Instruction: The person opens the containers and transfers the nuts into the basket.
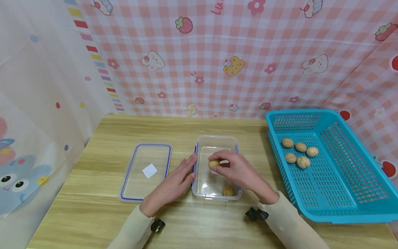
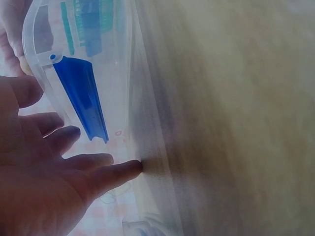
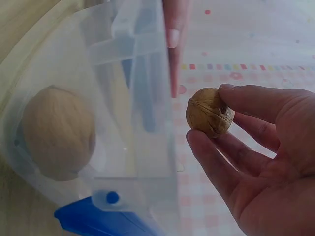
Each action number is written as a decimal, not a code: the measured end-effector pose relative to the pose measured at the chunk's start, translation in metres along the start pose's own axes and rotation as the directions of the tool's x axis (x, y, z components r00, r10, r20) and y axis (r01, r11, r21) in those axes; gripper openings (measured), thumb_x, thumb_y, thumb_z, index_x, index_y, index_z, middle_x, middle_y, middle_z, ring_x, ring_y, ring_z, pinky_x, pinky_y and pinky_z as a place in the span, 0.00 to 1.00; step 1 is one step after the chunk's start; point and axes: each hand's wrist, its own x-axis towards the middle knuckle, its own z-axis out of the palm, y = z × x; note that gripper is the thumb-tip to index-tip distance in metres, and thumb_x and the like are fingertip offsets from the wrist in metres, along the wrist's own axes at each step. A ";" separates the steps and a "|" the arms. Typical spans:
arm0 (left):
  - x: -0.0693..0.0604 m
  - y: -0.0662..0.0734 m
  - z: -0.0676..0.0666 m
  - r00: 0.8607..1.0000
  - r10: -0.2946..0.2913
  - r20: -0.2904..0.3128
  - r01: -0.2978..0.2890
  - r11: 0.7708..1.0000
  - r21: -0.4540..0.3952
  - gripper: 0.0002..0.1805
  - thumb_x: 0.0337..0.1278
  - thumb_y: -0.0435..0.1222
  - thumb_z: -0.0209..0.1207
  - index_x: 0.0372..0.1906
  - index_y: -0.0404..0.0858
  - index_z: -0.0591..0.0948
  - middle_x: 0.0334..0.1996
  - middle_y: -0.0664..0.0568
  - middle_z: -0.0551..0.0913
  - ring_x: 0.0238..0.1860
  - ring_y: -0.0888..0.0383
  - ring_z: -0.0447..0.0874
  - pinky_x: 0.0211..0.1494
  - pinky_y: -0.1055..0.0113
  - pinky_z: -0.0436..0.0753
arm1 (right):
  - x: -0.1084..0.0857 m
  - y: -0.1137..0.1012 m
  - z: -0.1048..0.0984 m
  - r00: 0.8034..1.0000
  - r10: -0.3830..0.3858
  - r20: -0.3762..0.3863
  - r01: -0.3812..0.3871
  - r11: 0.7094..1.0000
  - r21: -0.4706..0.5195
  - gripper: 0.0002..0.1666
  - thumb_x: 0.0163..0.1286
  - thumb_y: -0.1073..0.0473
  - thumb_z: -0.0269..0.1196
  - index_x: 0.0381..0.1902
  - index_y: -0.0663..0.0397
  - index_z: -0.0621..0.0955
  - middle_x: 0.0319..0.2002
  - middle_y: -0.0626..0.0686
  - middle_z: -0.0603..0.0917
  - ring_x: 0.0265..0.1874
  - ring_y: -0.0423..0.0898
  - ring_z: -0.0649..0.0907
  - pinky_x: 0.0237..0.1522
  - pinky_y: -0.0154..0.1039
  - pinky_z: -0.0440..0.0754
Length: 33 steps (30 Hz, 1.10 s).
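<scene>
A walnut (image 3: 210,112) is pinched between the thumb and fingers of my right hand (image 1: 237,169), above the clear plastic box (image 1: 201,197). Another walnut (image 1: 228,190) lies inside the box at its near right corner; through the box wall it shows large in the right wrist view. My left hand (image 1: 175,181) is at the box's left side, its fingers extended, with fingertips touching or very close to the wall. In the left wrist view a blue side clip (image 2: 81,96) hangs from the box beside those fingers.
Left of the box lies a clear lid (image 1: 136,186) with a blue seal and a white square label (image 1: 150,171). On the right stands a turquoise perforated basket (image 1: 339,216), with several walnuts (image 1: 300,147) near its back left. A patterned curtain (image 1: 211,52) borders the wooden table (image 1: 90,180).
</scene>
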 end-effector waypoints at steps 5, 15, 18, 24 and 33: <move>0.000 0.001 0.000 1.000 0.001 0.001 -0.001 1.000 -0.003 0.33 0.84 0.48 0.44 0.84 0.45 0.51 0.83 0.55 0.48 0.82 0.44 0.47 0.83 0.48 0.52 | -0.007 -0.004 -0.004 1.000 0.010 -0.016 -0.010 1.000 0.009 0.13 0.70 0.64 0.70 0.52 0.51 0.87 0.52 0.49 0.87 0.52 0.47 0.86 0.53 0.41 0.88; 0.001 0.001 0.000 1.000 0.009 -0.004 -0.009 1.000 0.005 0.33 0.84 0.47 0.44 0.84 0.43 0.52 0.83 0.54 0.48 0.82 0.45 0.47 0.83 0.48 0.52 | -0.019 -0.011 -0.012 0.998 -0.013 -0.063 0.015 0.999 0.041 0.15 0.69 0.67 0.70 0.53 0.51 0.87 0.53 0.50 0.86 0.51 0.47 0.86 0.51 0.38 0.88; 0.001 0.000 0.000 1.000 0.010 -0.004 -0.010 1.000 0.009 0.33 0.84 0.47 0.44 0.84 0.44 0.52 0.83 0.54 0.48 0.82 0.44 0.47 0.83 0.48 0.52 | -0.024 -0.012 -0.015 0.996 -0.034 -0.082 0.038 0.998 0.051 0.15 0.69 0.67 0.71 0.53 0.52 0.86 0.52 0.50 0.86 0.50 0.47 0.86 0.51 0.38 0.88; 0.001 0.000 0.000 1.000 0.030 -0.008 -0.030 0.999 0.018 0.33 0.84 0.46 0.44 0.83 0.42 0.52 0.83 0.52 0.49 0.82 0.42 0.48 0.82 0.47 0.52 | -0.036 -0.015 -0.024 0.993 -0.028 -0.117 0.034 0.998 0.054 0.15 0.71 0.65 0.69 0.54 0.53 0.86 0.53 0.51 0.85 0.50 0.48 0.85 0.51 0.40 0.88; 0.001 0.000 0.000 0.999 0.048 -0.015 -0.047 0.999 0.008 0.33 0.84 0.45 0.45 0.83 0.40 0.53 0.83 0.52 0.49 0.82 0.42 0.49 0.82 0.47 0.52 | -0.052 -0.020 -0.041 0.981 -0.051 -0.187 0.056 0.998 0.026 0.16 0.71 0.66 0.69 0.55 0.54 0.86 0.54 0.52 0.86 0.50 0.47 0.86 0.51 0.40 0.88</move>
